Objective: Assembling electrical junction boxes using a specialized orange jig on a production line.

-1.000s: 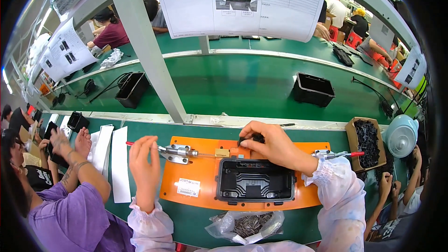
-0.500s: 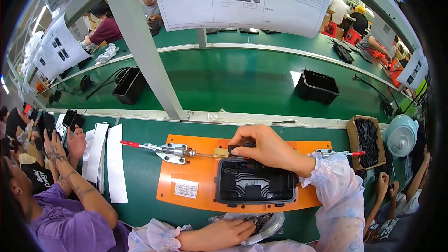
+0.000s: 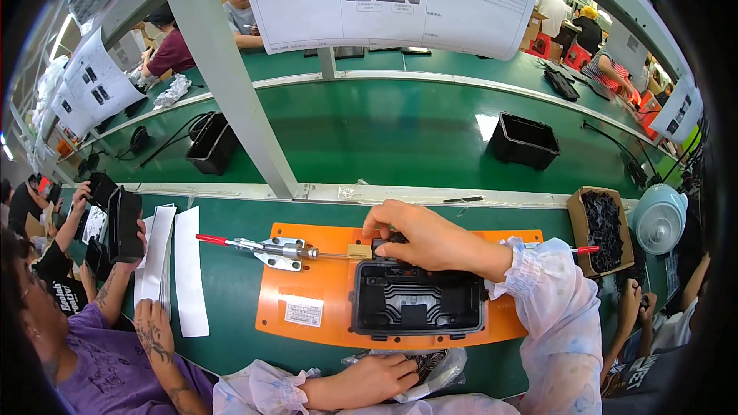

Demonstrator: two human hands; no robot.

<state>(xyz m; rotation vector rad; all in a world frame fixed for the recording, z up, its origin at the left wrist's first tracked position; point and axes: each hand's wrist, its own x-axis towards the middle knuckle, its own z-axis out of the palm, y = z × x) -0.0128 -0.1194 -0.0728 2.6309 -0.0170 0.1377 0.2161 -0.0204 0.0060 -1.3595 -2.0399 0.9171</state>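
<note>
While the right hand (image 3: 419,234) pinches a small black part (image 3: 396,237) between thumb and bent fingers beside a brass block (image 3: 359,251), the left hand (image 3: 377,378), half curled, rests at a bag (image 3: 455,369) of metal pieces (image 3: 430,363); its grip cannot be told. Above a black housing (image 3: 417,331) on the orange fixture (image 3: 280,292), the part looks light and stiff, best held by its sides.
</note>
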